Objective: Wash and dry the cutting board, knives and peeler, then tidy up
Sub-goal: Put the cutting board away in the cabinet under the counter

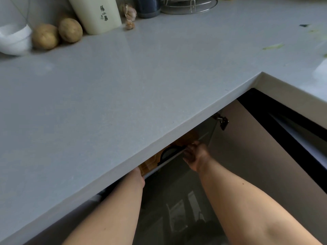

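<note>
Both arms reach down under the overhanging edge of the grey bench (109, 96) into an open cabinet. The right hand (195, 154) has its grip closed around the rim of the wooden cutting board (187, 138), fingers curled over the edge, with the board standing on edge just inside the cabinet and mostly hidden by the bench lip. Just to the left of that grip a dark curved handle (170, 152) shows against the board, and a thin pale rail (169, 160) runs slantwise below it. The left hand (139, 174) is further left along the same rail, tucked under the bench edge; only the wrist and heel of it show, so whether its grip is closed on anything cannot be told. To the right of the right hand's grip the cabinet door (256, 156) stands swung open, its metal hinge (222, 121) above and beyond the hand. Far beyond both grips, at the back of the bench, sit two potatoes (56, 33), a white bowl (15, 39), a cream container (99, 14) with dark lettering, some garlic bulbs (130, 13), a dark jar (147, 7) and a wire rack (189, 5). Green scraps (273, 46) lie on the bench off to the right.
</note>
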Motion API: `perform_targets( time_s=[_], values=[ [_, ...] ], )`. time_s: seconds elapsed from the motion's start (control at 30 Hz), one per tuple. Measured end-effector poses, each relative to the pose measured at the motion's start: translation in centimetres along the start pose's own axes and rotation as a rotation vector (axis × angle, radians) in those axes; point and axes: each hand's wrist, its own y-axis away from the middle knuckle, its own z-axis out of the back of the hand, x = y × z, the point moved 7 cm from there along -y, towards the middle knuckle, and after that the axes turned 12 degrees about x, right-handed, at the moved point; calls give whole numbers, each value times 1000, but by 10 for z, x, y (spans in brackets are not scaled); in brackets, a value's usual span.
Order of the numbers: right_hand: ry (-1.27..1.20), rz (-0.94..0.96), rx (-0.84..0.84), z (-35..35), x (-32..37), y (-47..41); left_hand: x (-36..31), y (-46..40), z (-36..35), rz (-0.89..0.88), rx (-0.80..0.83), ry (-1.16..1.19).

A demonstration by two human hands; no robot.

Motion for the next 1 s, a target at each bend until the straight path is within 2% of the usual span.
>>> perform_targets(
  time_s=[0.2, 0.43, 0.63, 0.73, 0.8, 0.9, 0.97, 1.0],
  values=[
    [63, 15, 21, -10, 6, 26, 7, 17, -2, 65, 19, -71],
    [273, 58, 4, -10, 21, 102, 26, 95, -43, 263, 318, -258],
    [363, 155, -94, -10, 47, 185, 21, 162, -73, 245, 446, -478],
    [589, 318, -254, -5, 70, 223, 16, 191, -82, 212, 492, -555],
    [839, 473, -434, 0, 89, 258, 12, 210, -87, 183, 537, -608],
    [1035, 680, -675, 9, 120, 314, 5, 235, -93, 126, 587, -675],
    [1164, 700, -853, 25, 136, 339, 2, 245, -96, 96, 613, -695],
    [1212, 653, -915, 36, 139, 347, 0, 251, -96, 81, 623, -701]
  ],
)
